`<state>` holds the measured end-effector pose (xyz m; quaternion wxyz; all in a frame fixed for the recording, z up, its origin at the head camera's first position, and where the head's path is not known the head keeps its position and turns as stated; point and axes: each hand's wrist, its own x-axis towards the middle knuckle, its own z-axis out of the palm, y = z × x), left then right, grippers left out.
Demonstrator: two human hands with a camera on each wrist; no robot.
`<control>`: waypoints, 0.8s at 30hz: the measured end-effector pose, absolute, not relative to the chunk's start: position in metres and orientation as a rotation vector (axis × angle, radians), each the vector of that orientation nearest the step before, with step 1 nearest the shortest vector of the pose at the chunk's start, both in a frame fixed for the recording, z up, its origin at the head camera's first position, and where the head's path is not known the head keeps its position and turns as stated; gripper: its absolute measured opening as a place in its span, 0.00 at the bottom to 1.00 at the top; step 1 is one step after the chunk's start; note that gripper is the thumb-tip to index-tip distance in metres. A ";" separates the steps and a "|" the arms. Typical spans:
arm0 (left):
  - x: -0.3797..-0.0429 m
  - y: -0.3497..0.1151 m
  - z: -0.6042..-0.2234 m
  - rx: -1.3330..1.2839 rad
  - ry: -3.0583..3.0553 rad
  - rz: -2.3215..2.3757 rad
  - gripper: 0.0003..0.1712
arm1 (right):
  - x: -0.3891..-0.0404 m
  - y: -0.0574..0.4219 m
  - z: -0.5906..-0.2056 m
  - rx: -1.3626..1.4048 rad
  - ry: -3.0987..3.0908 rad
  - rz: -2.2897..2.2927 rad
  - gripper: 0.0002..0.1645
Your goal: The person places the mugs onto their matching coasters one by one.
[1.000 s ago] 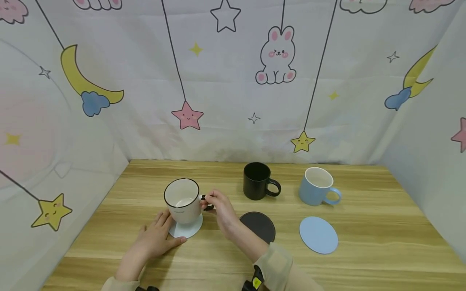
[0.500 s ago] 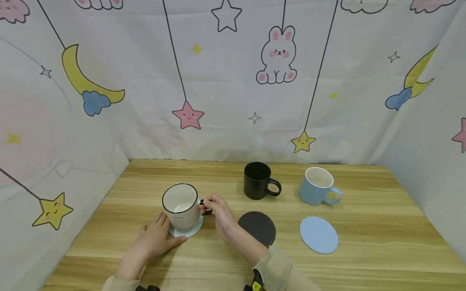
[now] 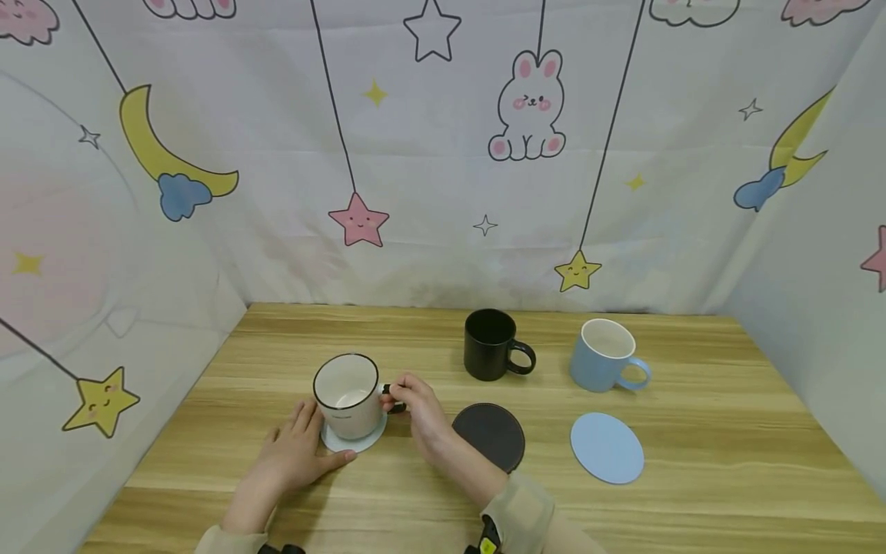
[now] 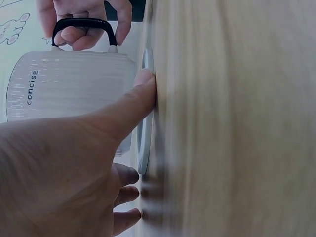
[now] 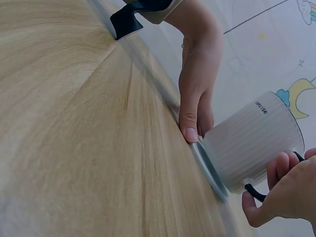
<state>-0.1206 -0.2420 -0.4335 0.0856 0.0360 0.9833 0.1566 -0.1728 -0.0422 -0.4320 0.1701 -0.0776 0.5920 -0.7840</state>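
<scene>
A white ribbed mug [image 3: 353, 422] with a dark rim and the word "concise" on its side stands upright over a pale round coaster [image 3: 351, 446]. Its base is right at the coaster's surface in both wrist views. My right hand [image 3: 424, 412] pinches the mug's black handle [image 4: 84, 22] from the right. On the coaster's left side, my left hand [image 3: 296, 450] lies low on the table. Its thumb [image 5: 190, 132] presses the coaster's near edge, and its fairly straight fingers [image 4: 126, 195] reach along the left side, partly hidden by the mug in the right wrist view.
A black mug [image 3: 484, 350] and a light blue mug [image 3: 597, 365] stand toward the back of the wooden table [image 3: 699, 431]. In front of them lie a black coaster [image 3: 491, 435] and a blue coaster [image 3: 606, 448]. A printed curtain [image 3: 429, 154] encloses the back and sides.
My right hand has lowered the white mug toward the pale coaster, then shifted it slightly right. The left hand stays at the coaster's edge.
</scene>
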 end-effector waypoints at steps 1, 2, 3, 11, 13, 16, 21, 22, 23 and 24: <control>-0.120 -0.242 -0.434 0.104 2.932 0.469 0.61 | -0.173 -0.042 -0.433 -0.222 1.684 -2.228 0.11; -0.120 -0.242 -0.434 0.102 2.933 0.468 0.61 | -0.173 -0.043 -0.433 -0.224 1.682 -2.229 0.11; -0.120 -0.243 -0.435 0.101 2.932 0.466 0.61 | -0.173 -0.043 -0.434 -0.225 1.682 -2.229 0.11; -0.122 -0.245 -0.437 0.091 2.909 0.450 0.63 | -0.174 -0.046 -0.437 -0.223 1.669 -2.228 0.11; -0.123 -0.245 -0.438 0.088 2.905 0.453 0.64 | -0.174 -0.046 -0.437 -0.219 1.661 -2.231 0.11; -0.123 -0.246 -0.439 0.080 2.898 0.459 0.64 | -0.173 -0.046 -0.437 -0.220 1.655 -2.231 0.11; -0.123 -0.246 -0.437 0.071 2.887 0.455 0.63 | -0.172 -0.047 -0.437 -0.209 1.652 -2.221 0.11; -0.123 -0.246 -0.437 0.069 2.886 0.451 0.63 | -0.172 -0.047 -0.437 -0.210 1.652 -2.221 0.11; -0.123 -0.246 -0.437 0.073 2.885 0.446 0.63 | -0.172 -0.047 -0.438 -0.211 1.652 -2.223 0.11; -0.123 -0.246 -0.437 0.072 2.884 0.443 0.63 | -0.172 -0.047 -0.438 -0.212 1.652 -2.224 0.11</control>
